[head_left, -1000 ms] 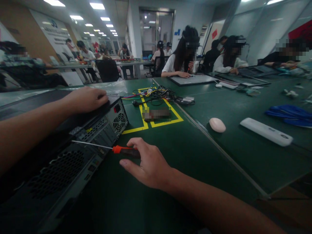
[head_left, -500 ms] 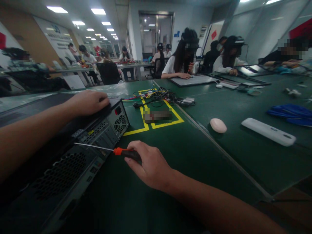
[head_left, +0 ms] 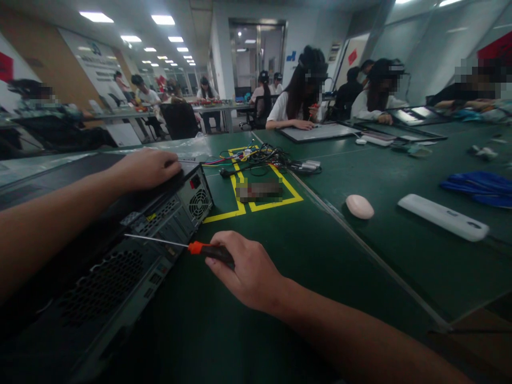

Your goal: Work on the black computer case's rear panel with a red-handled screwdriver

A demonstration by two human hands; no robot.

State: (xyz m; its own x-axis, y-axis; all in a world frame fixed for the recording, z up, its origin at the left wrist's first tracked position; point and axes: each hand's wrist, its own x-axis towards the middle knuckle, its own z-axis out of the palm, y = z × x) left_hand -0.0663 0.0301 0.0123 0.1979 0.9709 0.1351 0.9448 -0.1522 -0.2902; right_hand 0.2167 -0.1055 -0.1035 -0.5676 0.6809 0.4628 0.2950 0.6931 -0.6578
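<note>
A black desktop computer case [head_left: 176,218] lies at the left, its rear panel with fan grille, power socket and ports facing right. My left hand [head_left: 150,168] is curled on the upper surface of the case, near its far rear corner; part of the fingers is hidden. My right hand [head_left: 246,266] is closed round the dark handle of a screwdriver [head_left: 196,248] with an orange collar. The thin shaft points left across the rear panel, its tip close to the panel's upper edge above a honeycomb vent. Whether the tip touches a screw I cannot tell.
Behind the case lie tangled cables [head_left: 268,156] and a blurred object [head_left: 260,190] within yellow tape [head_left: 276,205]. Farther right are a pale rounded object [head_left: 360,206], a long white device [head_left: 442,216] and blue cloth [head_left: 476,188]. A co-worker [head_left: 298,101] sits across the green table [head_left: 320,266].
The whole view has shifted very slightly. Both hands, the screwdriver and the case keep nearly the same places relative to each other.
</note>
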